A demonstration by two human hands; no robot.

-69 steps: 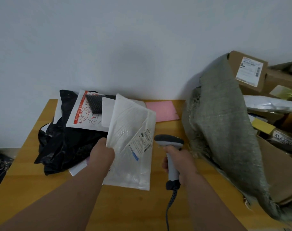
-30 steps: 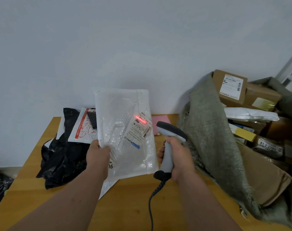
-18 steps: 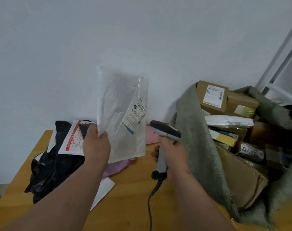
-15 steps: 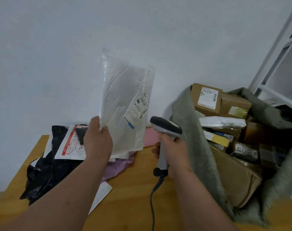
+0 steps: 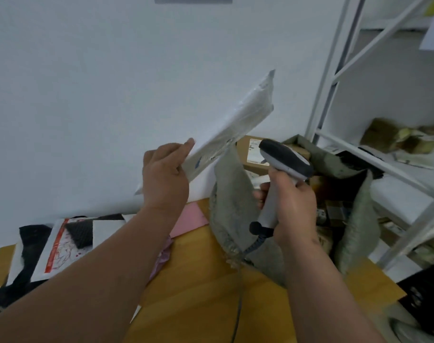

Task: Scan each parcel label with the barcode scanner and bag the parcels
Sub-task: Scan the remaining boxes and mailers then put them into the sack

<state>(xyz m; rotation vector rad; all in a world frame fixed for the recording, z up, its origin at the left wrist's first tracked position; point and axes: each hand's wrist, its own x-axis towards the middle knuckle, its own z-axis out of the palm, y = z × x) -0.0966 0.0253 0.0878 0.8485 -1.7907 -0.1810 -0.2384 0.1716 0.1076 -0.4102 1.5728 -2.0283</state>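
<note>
My left hand grips a white bubble mailer by its lower end, held high and tilted up to the right, nearly edge-on, above the rim of the grey woven sack. My right hand grips the grey barcode scanner by its handle, its dark head up and to the left; its cable hangs down over the table. The sack stands open at the table's right end with cardboard parcels inside.
On the wooden table lie a pink mailer, a white parcel with red print and black bags at the left. A white metal shelf rack with parcels stands at the right. A white wall is behind.
My left hand has lifted the white mailer from in front of the scanner and swung it up and right over the sack. My view has turned right. The red scan line is gone.
</note>
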